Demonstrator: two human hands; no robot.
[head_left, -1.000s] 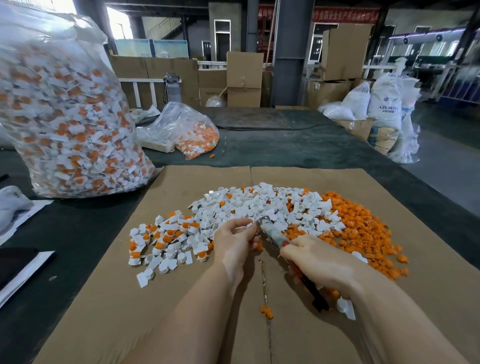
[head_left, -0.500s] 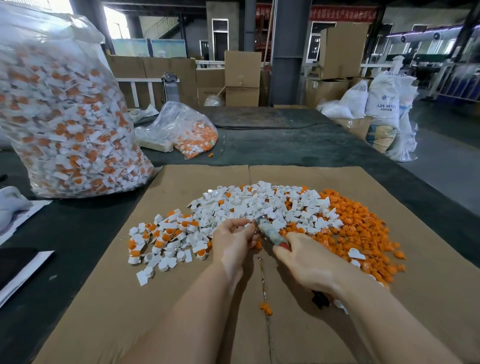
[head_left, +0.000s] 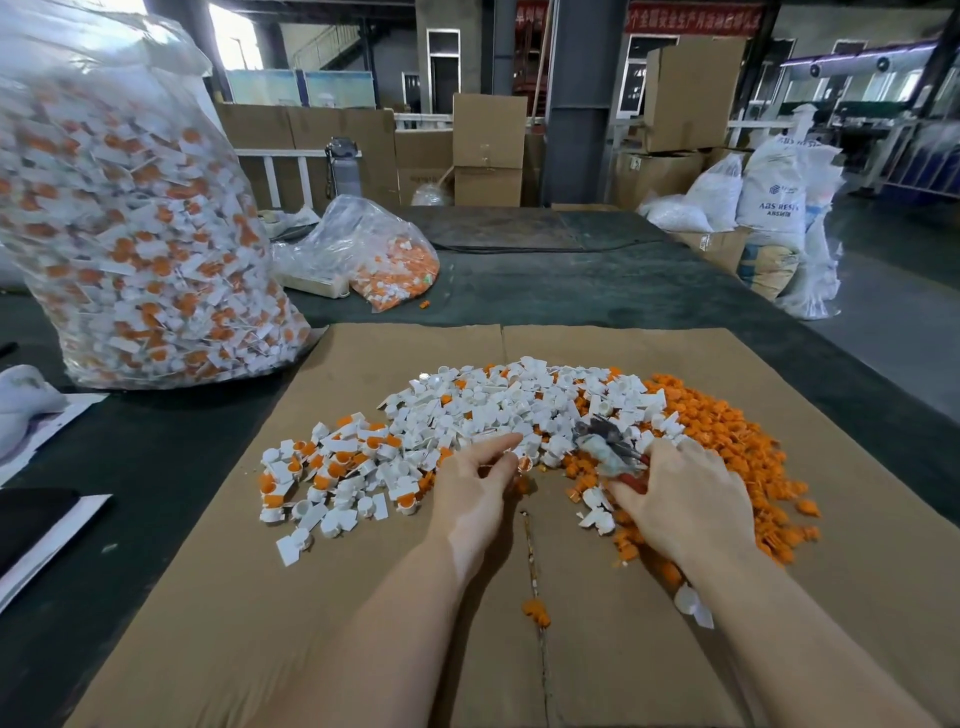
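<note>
A spread of small white plastic caps (head_left: 483, 410), some with orange inserts, lies on a flat cardboard sheet (head_left: 363, 623). To its right is a heap of loose orange inserts (head_left: 727, 441). My left hand (head_left: 475, 493) pinches a small cap with an orange insert at the pile's near edge. My right hand (head_left: 685, 499) grips a pair of pliers (head_left: 605, 444) with red handles and taped jaws that point up-left over the caps. The two hands are apart.
A big clear bag (head_left: 130, 223) full of white and orange caps stands at left, a smaller bag (head_left: 374, 254) behind it on the dark table (head_left: 597, 291). One orange piece (head_left: 536, 613) lies near the cardboard seam. Boxes and white sacks (head_left: 774, 208) stand beyond.
My right hand has swung the pliers away to the right, off the cap held by my left hand. More white caps lie by my right hand.
</note>
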